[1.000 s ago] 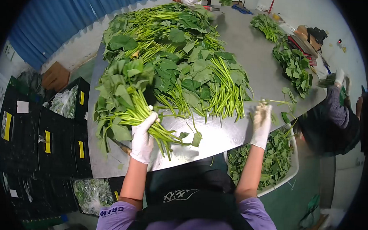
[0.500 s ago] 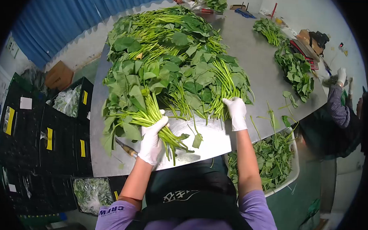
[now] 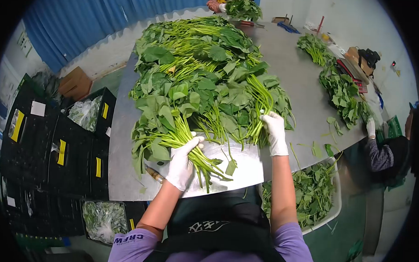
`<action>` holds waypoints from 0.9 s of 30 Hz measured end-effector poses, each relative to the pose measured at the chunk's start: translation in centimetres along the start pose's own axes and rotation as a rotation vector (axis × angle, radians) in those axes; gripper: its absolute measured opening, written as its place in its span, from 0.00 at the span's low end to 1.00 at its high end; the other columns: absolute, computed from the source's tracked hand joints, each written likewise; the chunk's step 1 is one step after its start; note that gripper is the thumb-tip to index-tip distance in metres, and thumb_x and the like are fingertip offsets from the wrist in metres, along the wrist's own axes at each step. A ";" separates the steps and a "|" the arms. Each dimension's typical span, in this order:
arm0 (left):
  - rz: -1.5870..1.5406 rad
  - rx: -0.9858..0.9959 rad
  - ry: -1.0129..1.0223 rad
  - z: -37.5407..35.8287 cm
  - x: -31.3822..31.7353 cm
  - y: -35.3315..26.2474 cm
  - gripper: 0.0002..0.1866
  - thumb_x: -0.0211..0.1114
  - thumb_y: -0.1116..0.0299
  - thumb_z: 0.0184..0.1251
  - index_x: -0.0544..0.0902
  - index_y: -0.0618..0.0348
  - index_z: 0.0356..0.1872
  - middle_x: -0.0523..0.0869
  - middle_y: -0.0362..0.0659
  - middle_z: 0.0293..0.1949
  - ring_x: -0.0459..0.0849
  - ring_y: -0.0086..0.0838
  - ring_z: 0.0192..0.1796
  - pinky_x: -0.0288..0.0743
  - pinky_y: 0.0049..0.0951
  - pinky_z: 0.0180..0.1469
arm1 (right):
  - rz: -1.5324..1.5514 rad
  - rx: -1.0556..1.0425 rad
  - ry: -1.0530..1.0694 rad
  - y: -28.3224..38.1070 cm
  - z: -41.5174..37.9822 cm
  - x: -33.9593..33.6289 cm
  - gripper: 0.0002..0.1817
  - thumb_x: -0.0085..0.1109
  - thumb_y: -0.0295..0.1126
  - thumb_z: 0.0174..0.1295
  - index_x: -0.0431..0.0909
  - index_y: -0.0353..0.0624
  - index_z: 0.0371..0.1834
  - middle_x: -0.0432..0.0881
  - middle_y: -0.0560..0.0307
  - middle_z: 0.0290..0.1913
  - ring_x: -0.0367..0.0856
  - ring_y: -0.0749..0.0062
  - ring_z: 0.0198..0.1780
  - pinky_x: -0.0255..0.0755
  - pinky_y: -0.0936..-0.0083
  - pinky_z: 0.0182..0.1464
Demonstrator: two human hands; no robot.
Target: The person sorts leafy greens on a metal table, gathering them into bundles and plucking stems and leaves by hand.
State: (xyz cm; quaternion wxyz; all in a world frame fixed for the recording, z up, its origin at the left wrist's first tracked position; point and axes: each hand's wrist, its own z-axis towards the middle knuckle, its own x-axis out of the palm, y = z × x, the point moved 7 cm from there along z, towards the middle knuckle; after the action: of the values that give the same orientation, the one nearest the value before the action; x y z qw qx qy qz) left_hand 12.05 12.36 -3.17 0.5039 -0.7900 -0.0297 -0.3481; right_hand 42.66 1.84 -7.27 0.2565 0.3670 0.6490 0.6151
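My left hand [image 3: 181,165], in a white glove, is wrapped round a bunch of leafy green stems [image 3: 181,132]. The cut ends poke out below it to the right, and its broad leaves spread left. On the right, my gloved right hand [image 3: 276,133] closes on several green stems [image 3: 261,103] at the near edge of a large heap of leafy greens [image 3: 202,68]. That heap covers much of the metal table [image 3: 286,55]. Beside my left wrist lies a tool with a wooden handle [image 3: 153,174], partly hidden by leaves and glove.
A white basket [image 3: 337,200] of loose greens stands below the table's right side. Stacked black crates [image 3: 31,143] are at left. More bunches [image 3: 340,91] lie along the right edge. Co-workers' gloved hands show at the far end and right.
My right hand has closed on stems and lifts them slightly from the heap's edge. The left hand still holds its bunch. The view has shifted a little; the right-hand co-worker's arm has moved toward the table.
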 end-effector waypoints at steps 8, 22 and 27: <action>0.026 -0.012 -0.034 -0.1 -0.2 -0.4 0.12 0.62 0.78 0.59 0.75 0.64 0.44 0.84 0.48 0.35 0.84 0.28 0.33 0.78 0.20 0.33 | -0.033 -0.252 -0.017 4.9 -3.0 3.6 0.13 0.61 0.22 0.49 0.81 0.37 0.40 0.72 0.68 0.28 0.68 0.86 0.29 0.62 0.90 0.34; 0.006 -0.085 0.138 4.6 1.1 -0.4 0.11 0.64 0.70 0.61 0.79 0.66 0.40 0.84 0.44 0.35 0.83 0.26 0.34 0.81 0.25 0.34 | -1.030 -1.088 0.083 4.9 -14.4 14.5 0.12 0.59 0.24 0.39 0.77 0.43 0.32 0.70 0.57 0.28 0.75 0.64 0.26 0.70 0.69 0.27; 0.182 -0.112 0.169 3.9 2.5 -1.7 0.12 0.67 0.71 0.56 0.80 0.64 0.40 0.84 0.43 0.32 0.83 0.28 0.31 0.83 0.36 0.27 | -1.165 -1.207 0.154 4.7 -15.6 15.6 0.10 0.55 0.26 0.45 0.75 0.42 0.34 0.69 0.58 0.25 0.74 0.67 0.27 0.67 0.73 0.26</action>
State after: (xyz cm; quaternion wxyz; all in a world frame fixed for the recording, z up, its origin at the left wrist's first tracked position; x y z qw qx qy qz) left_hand 15.32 15.66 -1.37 0.4892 -0.7841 0.1041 -0.3674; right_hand 21.83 4.49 0.99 0.6401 -0.2698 0.3099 0.6492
